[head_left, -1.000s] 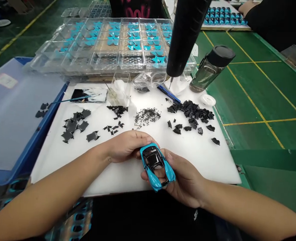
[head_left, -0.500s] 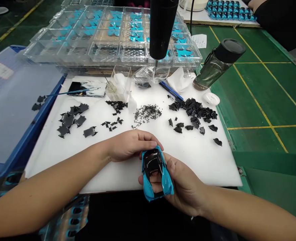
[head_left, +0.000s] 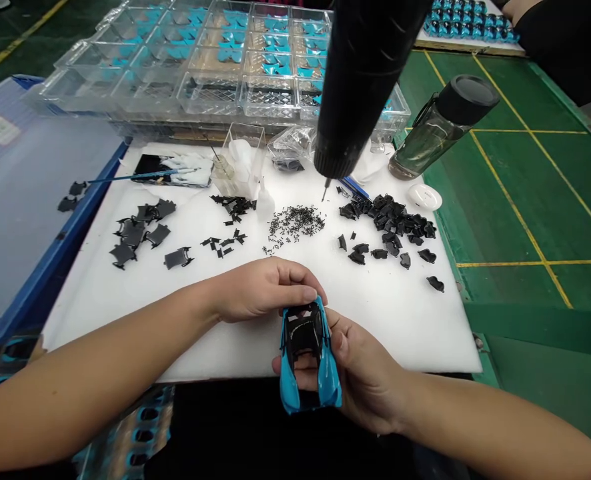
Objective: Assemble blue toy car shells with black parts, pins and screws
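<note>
A blue toy car body (head_left: 309,357) with a black inner part lies upside down in my right hand (head_left: 363,373), whose fingers wrap under and beside it. My left hand (head_left: 263,288) is closed over the car's far end, fingertips pressing on it. Both hands hover at the near edge of a white work mat (head_left: 410,320). A black hanging power screwdriver (head_left: 363,87) dangles above the mat, its bit pointing at a heap of tiny black screws (head_left: 295,222).
Black plastic parts lie in piles on the mat's right (head_left: 390,223) and left (head_left: 140,233). Clear trays with blue pieces (head_left: 215,60) stack at the back. A dark bottle (head_left: 440,127) stands right. A blue bin (head_left: 30,200) sits left. Another person's arm (head_left: 550,27) shows top right.
The car body has turned in my hands so its length now points toward me, and it sits a little lower. The hanging screwdriver has swung across the view.
</note>
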